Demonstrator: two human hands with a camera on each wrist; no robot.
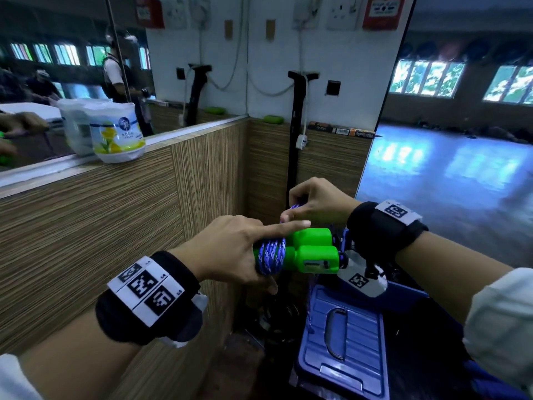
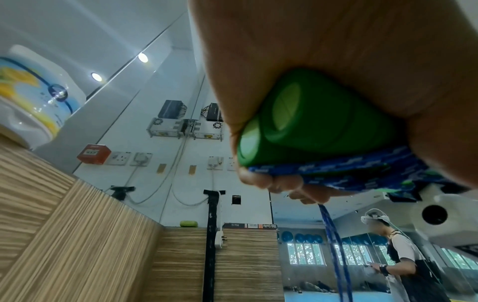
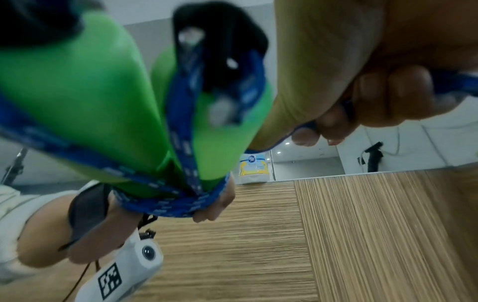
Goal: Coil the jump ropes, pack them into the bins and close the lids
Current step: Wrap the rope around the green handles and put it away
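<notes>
Two green jump-rope handles lie side by side in my left hand, which grips them with the index finger stretched out over the top. Blue-and-white rope is wound in several turns around the handles. My right hand, just above and behind the handles, pinches a loop of the rope. The left wrist view shows the handle ends in my palm and rope hanging down. In the right wrist view the rope runs between the handles to my fingers.
A blue bin with its ribbed lid shut sits low at the right, below my hands. A wood-panelled wall with a ledge runs along the left, carrying a tissue pack. Mirrors and a black post stand behind.
</notes>
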